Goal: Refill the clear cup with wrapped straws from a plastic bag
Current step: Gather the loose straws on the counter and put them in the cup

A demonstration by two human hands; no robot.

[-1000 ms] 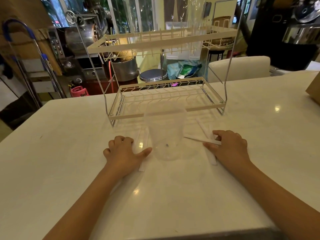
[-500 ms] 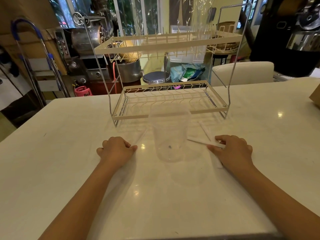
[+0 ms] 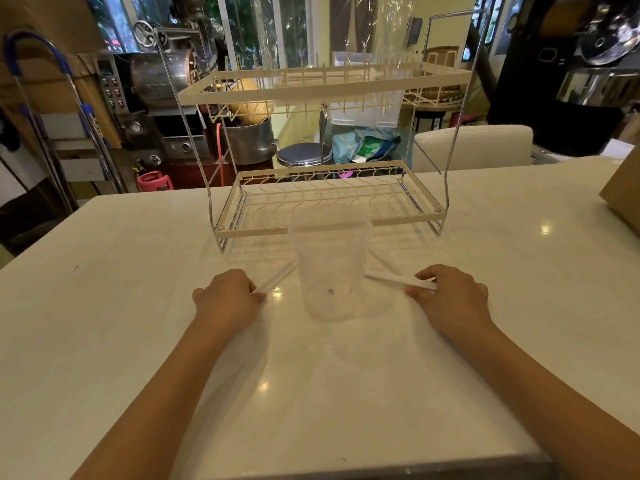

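Observation:
A clear plastic cup (image 3: 330, 268) stands upright and empty on the white table (image 3: 138, 341), just in front of the rack. My left hand (image 3: 227, 299) is closed on a white wrapped straw (image 3: 278, 277) that points up and right toward the cup. My right hand (image 3: 446, 297) pinches another wrapped straw (image 3: 398, 279) lying left of it, its far end near the cup. A third wrapped straw (image 3: 382, 261) lies on the table behind that one. A clear plastic bag (image 3: 377, 36) hangs over the rack's upper tier.
A two-tier cream wire dish rack (image 3: 329, 202) stands right behind the cup. A cardboard box (image 3: 623, 199) sits at the table's right edge. Beyond the table are a white chair, a stool, metal pots and machines.
My left hand slid left and closed on a straw that lay under it, and now holds it angled toward the cup. My right hand stays on its straw. The camera tilted slightly.

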